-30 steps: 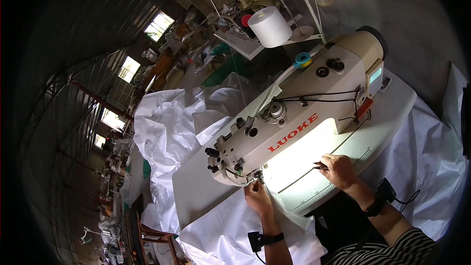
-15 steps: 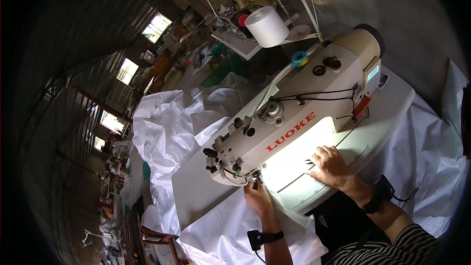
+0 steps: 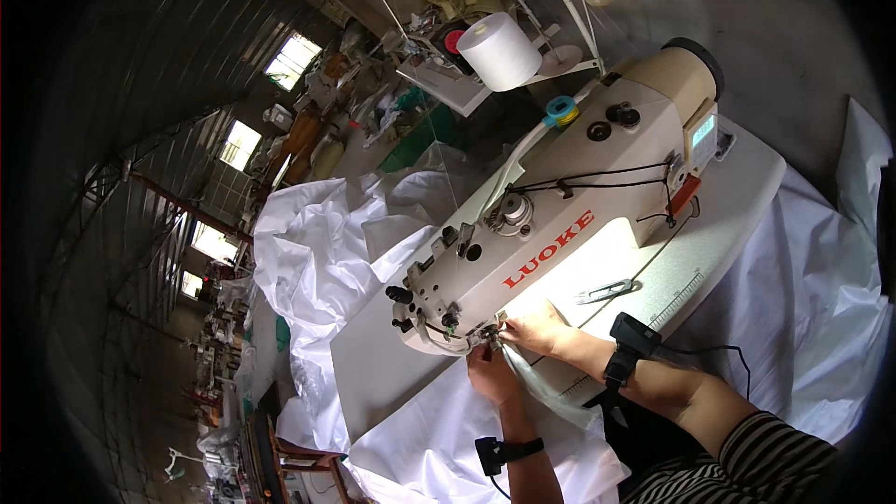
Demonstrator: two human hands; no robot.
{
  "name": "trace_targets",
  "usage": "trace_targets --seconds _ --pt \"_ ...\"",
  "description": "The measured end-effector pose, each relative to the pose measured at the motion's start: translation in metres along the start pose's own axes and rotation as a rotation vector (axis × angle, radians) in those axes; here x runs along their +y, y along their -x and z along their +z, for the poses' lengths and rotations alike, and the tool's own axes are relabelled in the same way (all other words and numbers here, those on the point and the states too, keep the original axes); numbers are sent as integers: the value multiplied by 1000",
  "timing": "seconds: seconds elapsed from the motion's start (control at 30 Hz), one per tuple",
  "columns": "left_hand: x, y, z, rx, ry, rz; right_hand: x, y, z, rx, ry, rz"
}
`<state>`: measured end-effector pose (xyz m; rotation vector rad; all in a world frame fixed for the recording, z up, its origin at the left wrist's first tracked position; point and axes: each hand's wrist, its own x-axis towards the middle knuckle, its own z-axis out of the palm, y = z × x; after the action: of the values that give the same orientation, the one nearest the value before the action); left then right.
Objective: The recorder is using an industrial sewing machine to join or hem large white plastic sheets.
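A pale industrial sewing machine (image 3: pixel 551 196) stands before me, its lamp lighting the bed (image 3: pixel 695 252). My left hand (image 3: pixel 492 375) is at the needle area (image 3: pixel 487 331), its fingers pinched together just below the presser foot; what they hold is too small to make out. From the right, my right hand (image 3: pixel 534 327) reaches to the same spot, fingertips closed beside the needle area and partly lost in glare. Thread snips (image 3: pixel 605 292) lie on the bed behind my right wrist. White fabric (image 3: pixel 420 434) spreads under my left forearm, with a strip running below my right hand.
More white fabric (image 3: pixel 317 233) is heaped beyond the machine on the left and hangs at the right (image 3: pixel 793 289). A white thread cone (image 3: pixel 499 51) stands behind the machine, near a blue and yellow spool (image 3: pixel 561 112). A wooden stool (image 3: pixel 303 457) is at lower left.
My right hand has let go of the thread snips, leaving them on the bed, and moved left to the needle area. My left hand has stayed nearly in place.
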<state>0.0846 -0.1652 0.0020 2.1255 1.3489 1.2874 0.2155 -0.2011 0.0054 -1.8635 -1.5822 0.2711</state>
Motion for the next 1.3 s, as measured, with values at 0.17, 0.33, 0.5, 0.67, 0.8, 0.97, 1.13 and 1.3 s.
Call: trace_targets --seconds 0.17,0.33,0.5,0.67,0.8,0.97,1.13,1.3 --pt "-2 1 0 -36 -88 -51 -2 -4 4 -8 -16 14" --pt "-7 -1 -6 -41 -90 15 5 6 -2 45 -9 4" --pt "0 5 -23 -20 -104 288 11 22 -13 121 -8 -47" --pt "12 12 -34 -189 2 212 13 41 -21 79 -176 -98" --pt "10 8 -38 -146 -1 250 15 35 -19 129 47 -37" --pt "0 10 -33 -88 133 91 11 8 -6 154 181 -70" --pt "-5 10 -31 -29 78 148 -1 -3 0 126 36 -68" --pt "7 12 -41 -14 56 163 -4 10 -16 80 -88 -20"
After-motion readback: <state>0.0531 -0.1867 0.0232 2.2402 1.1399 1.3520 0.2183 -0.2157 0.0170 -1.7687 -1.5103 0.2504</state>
